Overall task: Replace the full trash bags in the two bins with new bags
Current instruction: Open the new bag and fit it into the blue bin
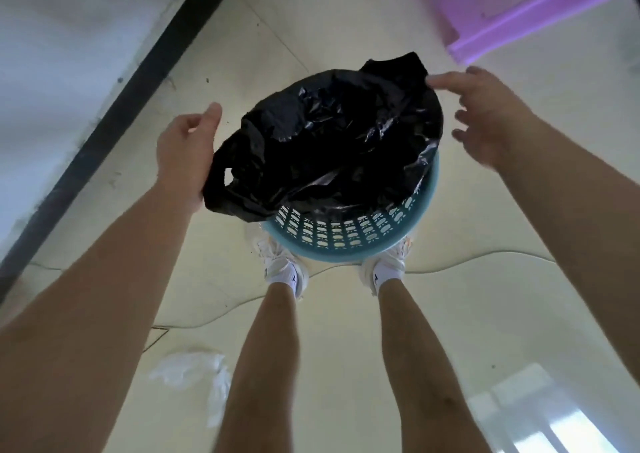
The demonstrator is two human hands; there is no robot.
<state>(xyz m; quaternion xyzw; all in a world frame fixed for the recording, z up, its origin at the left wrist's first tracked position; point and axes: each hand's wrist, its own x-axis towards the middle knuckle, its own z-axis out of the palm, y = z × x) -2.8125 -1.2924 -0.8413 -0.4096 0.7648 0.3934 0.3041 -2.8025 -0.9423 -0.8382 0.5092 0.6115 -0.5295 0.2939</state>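
Over at the left hand (pixel 185 151): pressed against the black bag (pixel 339 147) at its left flap, fingers hidden behind the plastic, can't tell about any grip. Bag sitting in the blue bin (pixel 346 238), between both hands. Then the right hand (pixel 491 116): loose and spread, one fingertip (pixel 431 80) touching the far flap.

Cnt: 1 blue mesh bin (pixel 343 241). 1 black bag (pixel 332 141). 2 hands: L hand (pixel 183 151), R hand (pixel 491 116). 2 bare legs, 2 white shoes: L shoe (pixel 280 262), R shoe (pixel 388 262). 1 purple stool (pixel 502 12), part in view. 1 white crumpled plastic pc (pixel 194 373).
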